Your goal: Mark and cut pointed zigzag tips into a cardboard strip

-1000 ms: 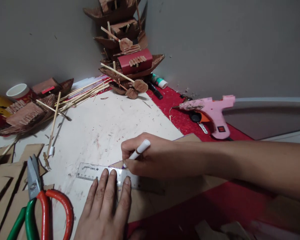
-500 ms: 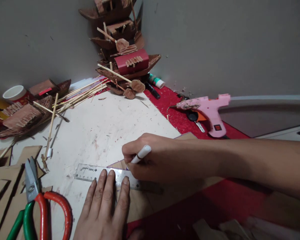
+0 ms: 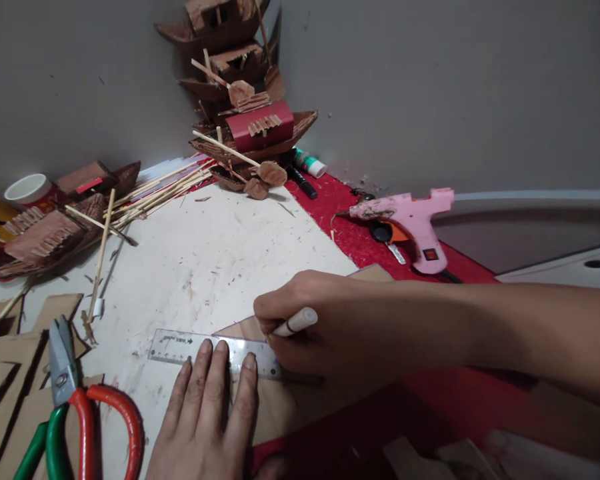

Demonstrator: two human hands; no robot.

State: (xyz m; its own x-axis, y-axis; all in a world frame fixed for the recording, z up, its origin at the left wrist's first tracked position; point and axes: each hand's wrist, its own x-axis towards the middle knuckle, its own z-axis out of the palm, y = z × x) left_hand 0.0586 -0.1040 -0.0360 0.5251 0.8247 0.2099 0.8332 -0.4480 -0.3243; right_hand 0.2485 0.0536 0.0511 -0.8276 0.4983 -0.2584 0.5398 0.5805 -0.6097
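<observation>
Clear plastic ruler (image 3: pixel 173 347), print we cannot read: lies partly on cardboard (image 3: pixel 275 407), under the spread fingers of the left hand (image 3: pixel 200 427); to the right, right hand (image 3: pixel 325 303) grips white pen (image 3: pixel 296 323) by ruler's far edge.

Left hand (image 3: pixel 203 421) palm down, fingers (image 3: pixel 213 387) slightly apart; right hand (image 3: pixel 333 327) curled in a pinch, forearm (image 3: pixel 485 323) extending rightward.
</observation>
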